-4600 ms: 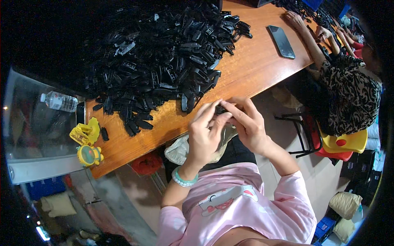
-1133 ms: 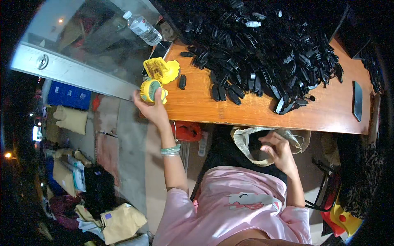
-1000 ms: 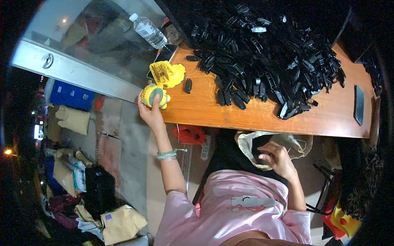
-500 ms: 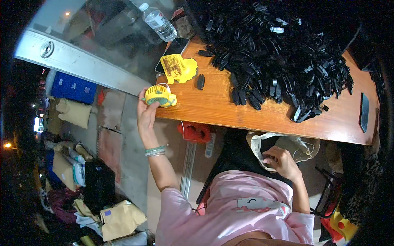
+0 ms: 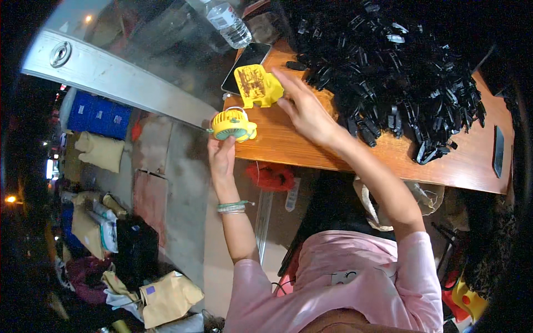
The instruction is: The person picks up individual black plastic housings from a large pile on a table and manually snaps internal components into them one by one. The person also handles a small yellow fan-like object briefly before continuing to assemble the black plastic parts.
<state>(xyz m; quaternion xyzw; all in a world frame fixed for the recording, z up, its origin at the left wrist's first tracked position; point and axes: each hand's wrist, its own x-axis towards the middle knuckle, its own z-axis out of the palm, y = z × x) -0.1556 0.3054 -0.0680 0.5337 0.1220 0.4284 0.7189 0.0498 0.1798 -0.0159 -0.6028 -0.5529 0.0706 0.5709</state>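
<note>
My left hand [image 5: 223,158] is closed around a small yellow handheld fan [image 5: 232,125] with a green grille, just off the table's left corner. My right hand [image 5: 306,108] reaches across the table beside a yellow plastic piece [image 5: 258,86] with brown smears on its flat face. Its fingers and thumb are spread at the right edge of that piece; whether they press on it is hard to tell. A dark phone [image 5: 252,57] lies behind the yellow piece, partly covered by it.
A large heap of black clip-like parts [image 5: 388,83] covers the back and right of the wooden table [image 5: 388,166]. A water bottle [image 5: 229,23] stands at the back left. A flat black strip [image 5: 498,151] lies far right. An open bag [image 5: 366,202] sits below the table edge.
My right hand has come up from the bag at my lap to the yellow piece on the table. My left hand still holds the fan. The whole view has shifted slightly.
</note>
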